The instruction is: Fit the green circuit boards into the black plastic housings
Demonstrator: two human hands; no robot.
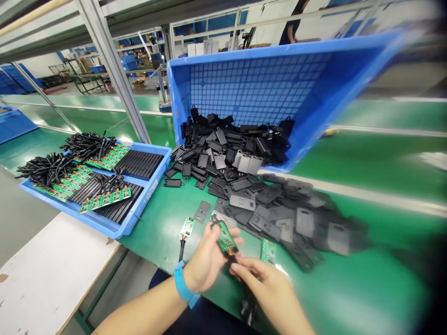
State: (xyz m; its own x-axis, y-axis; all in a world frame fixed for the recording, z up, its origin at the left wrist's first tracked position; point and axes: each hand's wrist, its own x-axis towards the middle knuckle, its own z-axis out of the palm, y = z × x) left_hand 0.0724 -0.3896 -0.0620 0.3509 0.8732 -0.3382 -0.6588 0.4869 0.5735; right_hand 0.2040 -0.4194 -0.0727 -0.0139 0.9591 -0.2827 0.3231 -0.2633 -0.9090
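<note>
"Where's the green circuit board [226, 238]?"

"At six o'clock. The left hand [206, 260] pinches it so it stays still. The right hand [268, 288], almost shut, pinches its wires [231, 253]."

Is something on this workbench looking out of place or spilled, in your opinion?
Yes. The blue plastic crate sits tilted at the back of the green bench mat, and black plastic covers lie in a loose, scattered heap across the mat instead of inside it. They look spilled, though they may have been tipped out deliberately.
</note>
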